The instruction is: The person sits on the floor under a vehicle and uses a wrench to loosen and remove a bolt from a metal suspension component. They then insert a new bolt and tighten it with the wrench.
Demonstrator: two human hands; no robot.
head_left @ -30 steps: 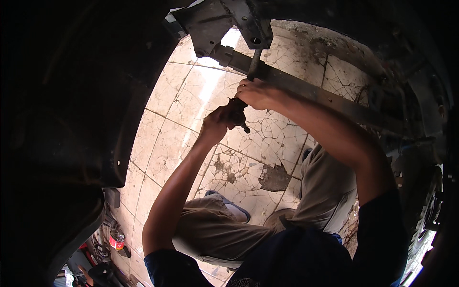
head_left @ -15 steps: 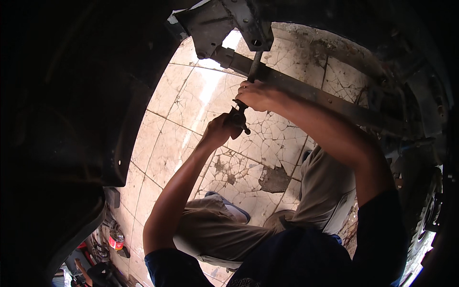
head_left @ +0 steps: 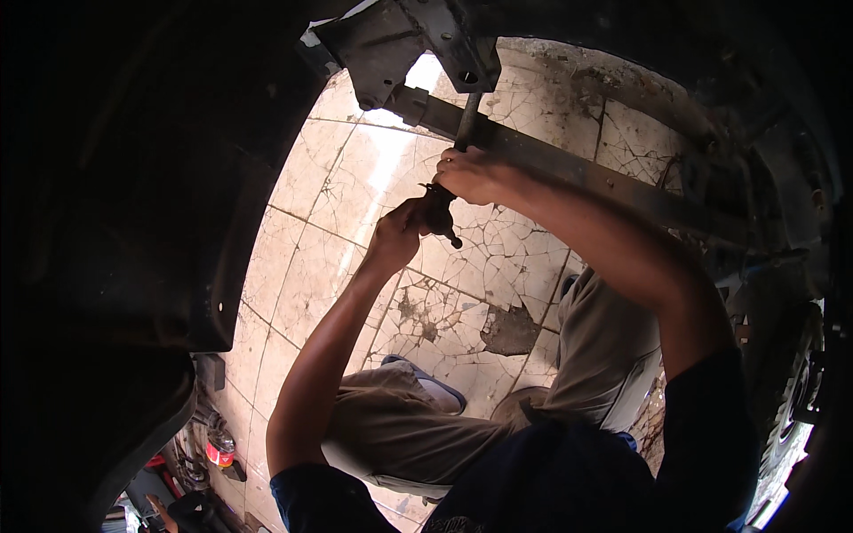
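A dark metal rod slants down from under a bracket of the vehicle's underside. At its lower end is a dark joint piece with a short stud that ends in a knob; it looks like a tie rod end. My left hand is closed round the near left side of this piece. Just beyond it, my right hand has its fingers wrapped round the lower rod, where the two parts meet. My fingers hide the join itself.
Behind the rod, a long metal beam crosses toward the right. Dark bodywork fills the left side. Cracked floor tiles lie below, with my bent legs near. A bottle with a red label and another person's arm show at lower left.
The joint piece has turned in my left hand, and that hand has shifted slightly left. My right hand stays round the rod. The view has moved a little.
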